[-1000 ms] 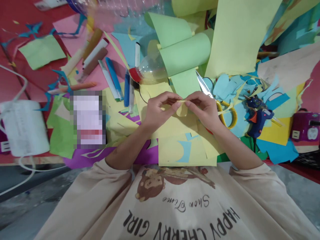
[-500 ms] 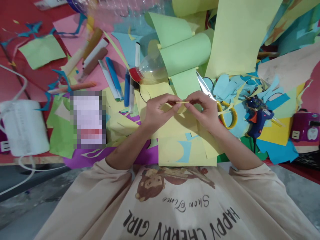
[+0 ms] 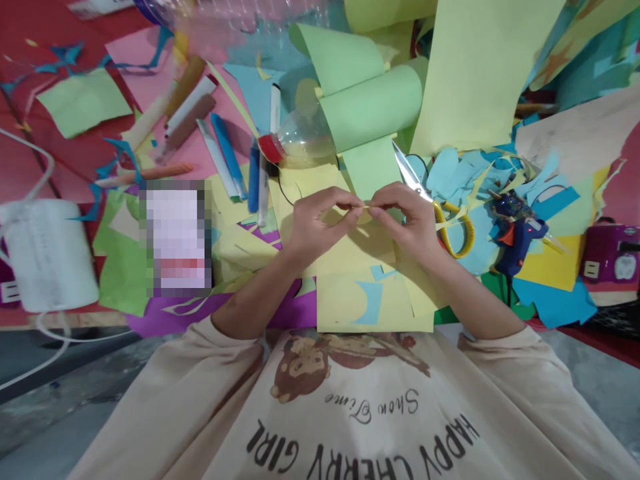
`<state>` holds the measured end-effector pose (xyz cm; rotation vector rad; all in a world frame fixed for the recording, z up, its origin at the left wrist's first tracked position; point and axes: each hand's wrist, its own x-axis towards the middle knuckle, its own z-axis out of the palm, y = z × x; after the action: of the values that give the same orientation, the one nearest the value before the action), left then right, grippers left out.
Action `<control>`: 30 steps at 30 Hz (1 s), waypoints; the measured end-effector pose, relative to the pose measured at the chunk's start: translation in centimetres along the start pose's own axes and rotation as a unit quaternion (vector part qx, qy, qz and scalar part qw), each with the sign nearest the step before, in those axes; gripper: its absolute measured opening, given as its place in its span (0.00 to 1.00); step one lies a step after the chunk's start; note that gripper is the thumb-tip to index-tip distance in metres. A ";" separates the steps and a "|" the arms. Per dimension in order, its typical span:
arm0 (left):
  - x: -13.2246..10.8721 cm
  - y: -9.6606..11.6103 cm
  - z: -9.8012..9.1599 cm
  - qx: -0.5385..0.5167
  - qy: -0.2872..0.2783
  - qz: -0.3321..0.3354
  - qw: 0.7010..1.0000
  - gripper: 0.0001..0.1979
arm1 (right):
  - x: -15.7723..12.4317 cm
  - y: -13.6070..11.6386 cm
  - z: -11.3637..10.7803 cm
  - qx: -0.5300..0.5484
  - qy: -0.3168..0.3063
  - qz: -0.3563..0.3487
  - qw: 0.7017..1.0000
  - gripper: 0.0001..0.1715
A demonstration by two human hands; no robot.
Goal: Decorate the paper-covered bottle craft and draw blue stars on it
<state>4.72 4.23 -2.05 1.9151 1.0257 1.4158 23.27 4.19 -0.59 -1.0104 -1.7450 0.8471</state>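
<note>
Many pens (image 3: 229,158) lie on the left of the desk (image 3: 40,20). Next, the left hand (image 3: 323,217) is nearly closed, pinching one end of a tiny bit of yellow paper (image 3: 367,207). That bit sits between the hands, over a yellow sheet (image 3: 345,257). The right hand (image 3: 407,215) pinches the other end; the bit looks too thin to tell if it is folded. A hard tug could rip it. Beside that hand lie scissors (image 3: 424,193), whose blade could poke if bumped.
</note>
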 end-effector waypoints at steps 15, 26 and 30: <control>-0.1 -0.1 -0.1 -0.022 0.016 -0.030 0.999 0.05 | 0.0 -0.2 -0.2 0.047 0.008 0.018 0.999 0.06; -0.2 -0.2 0.0 0.041 0.011 0.005 0.999 0.09 | 0.0 0.1 0.0 0.018 0.000 0.018 1.000 0.15; -0.2 -0.2 0.0 0.028 0.000 0.014 1.000 0.06 | 0.0 0.0 -0.1 0.001 0.002 0.005 1.000 0.15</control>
<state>4.60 4.14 -2.32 1.9760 1.0523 1.4177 23.33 4.21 -0.61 -1.0204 -1.7375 0.8524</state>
